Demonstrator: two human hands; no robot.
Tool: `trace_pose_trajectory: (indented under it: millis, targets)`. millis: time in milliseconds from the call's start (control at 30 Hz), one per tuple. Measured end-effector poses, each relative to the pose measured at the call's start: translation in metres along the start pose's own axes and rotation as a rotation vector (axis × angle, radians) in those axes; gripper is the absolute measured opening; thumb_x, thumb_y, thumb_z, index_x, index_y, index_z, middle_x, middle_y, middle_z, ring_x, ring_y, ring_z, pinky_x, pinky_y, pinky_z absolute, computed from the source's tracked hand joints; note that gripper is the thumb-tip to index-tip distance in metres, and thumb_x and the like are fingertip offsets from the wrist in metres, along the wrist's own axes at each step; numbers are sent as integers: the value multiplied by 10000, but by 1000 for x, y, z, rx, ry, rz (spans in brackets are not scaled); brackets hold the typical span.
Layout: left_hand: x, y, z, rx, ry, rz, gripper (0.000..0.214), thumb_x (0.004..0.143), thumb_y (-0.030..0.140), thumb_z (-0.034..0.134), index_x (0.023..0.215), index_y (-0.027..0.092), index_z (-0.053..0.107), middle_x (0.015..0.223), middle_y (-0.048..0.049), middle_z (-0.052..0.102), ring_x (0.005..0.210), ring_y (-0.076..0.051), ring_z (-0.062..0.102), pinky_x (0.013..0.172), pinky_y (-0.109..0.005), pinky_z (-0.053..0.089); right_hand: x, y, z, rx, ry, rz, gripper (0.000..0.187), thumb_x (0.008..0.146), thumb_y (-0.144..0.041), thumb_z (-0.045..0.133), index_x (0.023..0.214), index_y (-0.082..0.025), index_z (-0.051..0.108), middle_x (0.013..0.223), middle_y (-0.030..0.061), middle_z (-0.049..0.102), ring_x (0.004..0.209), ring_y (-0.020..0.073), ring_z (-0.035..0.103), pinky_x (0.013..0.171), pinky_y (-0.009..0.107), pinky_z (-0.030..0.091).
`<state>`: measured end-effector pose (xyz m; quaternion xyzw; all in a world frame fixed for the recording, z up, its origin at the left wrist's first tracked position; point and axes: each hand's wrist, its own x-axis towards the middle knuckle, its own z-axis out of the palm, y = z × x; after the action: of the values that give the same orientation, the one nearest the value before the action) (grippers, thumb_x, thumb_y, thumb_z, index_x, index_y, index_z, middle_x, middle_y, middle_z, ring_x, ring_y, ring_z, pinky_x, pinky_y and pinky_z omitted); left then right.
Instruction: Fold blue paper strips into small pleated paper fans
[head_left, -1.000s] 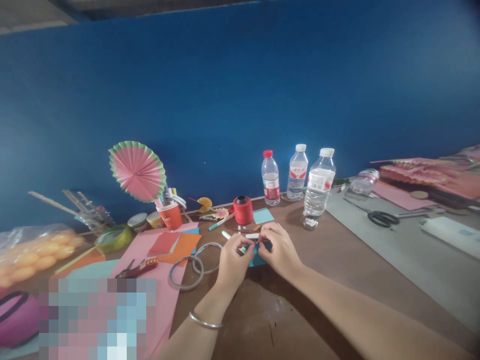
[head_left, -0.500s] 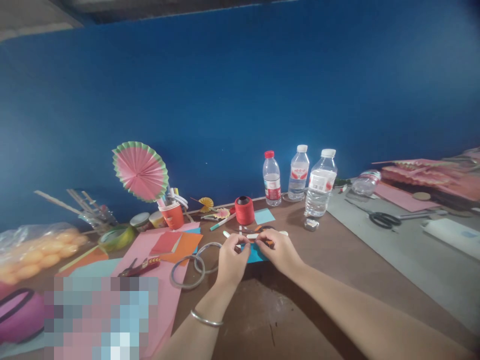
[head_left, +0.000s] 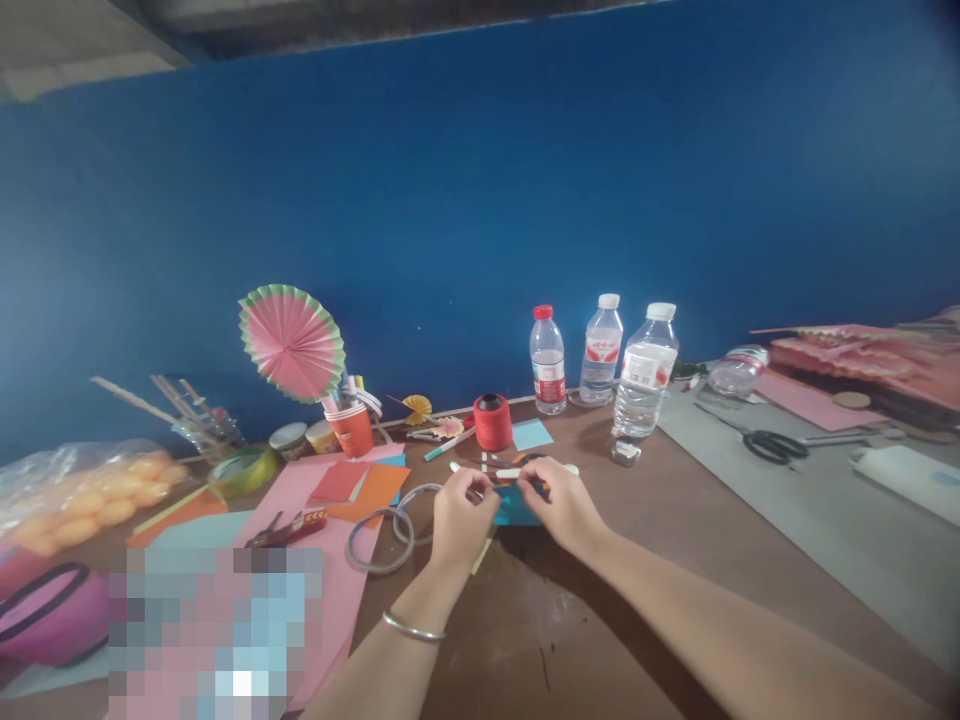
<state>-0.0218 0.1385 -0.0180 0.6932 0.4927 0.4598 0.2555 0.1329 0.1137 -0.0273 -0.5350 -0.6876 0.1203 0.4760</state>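
My left hand [head_left: 461, 515] and my right hand [head_left: 562, 505] face each other over the middle of the brown table. Between them is a small piece of blue paper [head_left: 517, 508]. My left fingers pinch its left edge, and my right fingers pinch its right edge. A thin pale yellow strip [head_left: 482, 556] juts out below my left hand. Just beyond my hands lie scissors with orange handles, partly hidden, and a white stick [head_left: 510, 473]. A red thread spool [head_left: 493, 422] stands farther back, beside a light blue paper square [head_left: 532, 433].
Water bottles [head_left: 645, 375] stand along the blue wall. At left are a pink folded fan [head_left: 292, 342] in an orange cup [head_left: 351, 430], pliers [head_left: 289, 528], grey rings [head_left: 380, 541] and coloured paper. Black scissors [head_left: 772, 447] lie on the grey mat at right.
The blue paper shows more fully between my hands, and its near edge sits a little differently. The yellow strip now shows under my left hand. The whole view has shifted slightly.
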Motion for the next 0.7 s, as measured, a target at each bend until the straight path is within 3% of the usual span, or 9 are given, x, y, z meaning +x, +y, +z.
trace_pose_trajectory:
  millis: [167, 267, 400, 700]
  targets:
    - [3, -4, -3, -77, 70, -61, 54, 675, 161, 458, 657, 179, 506, 601, 32, 529, 554, -110, 483, 549, -210, 371, 4, 5, -4, 92, 136, 219, 178, 802, -296, 431, 709, -183, 532, 660, -3, 568, 595, 138, 500, 568, 233, 367]
    - [1, 2, 0, -172, 16, -38, 61, 729, 220, 463, 719, 180, 509, 644, 26, 536, 587, -110, 496, 565, -207, 388, 4, 1, -4, 173, 93, 196, 198, 806, -319, 428, 735, -179, 548, 664, -6, 566, 610, 138, 506, 574, 232, 370]
    - [1, 4, 4, -221, -30, -36, 108, 700, 263, 557, 747, 176, 514, 676, 21, 538, 619, -115, 498, 583, -210, 393, 2, -4, -3, 284, 35, 145, 168, 796, -292, 447, 736, -179, 555, 696, -1, 582, 644, 138, 522, 603, 236, 385]
    - [5, -9, 8, -259, -76, -44, 103, 688, 209, 575, 768, 169, 525, 700, 13, 568, 638, -117, 519, 597, -218, 402, 4, 7, 5, 501, 69, 254, 160, 746, -310, 520, 797, -176, 591, 827, 39, 639, 750, 173, 573, 698, 286, 434]
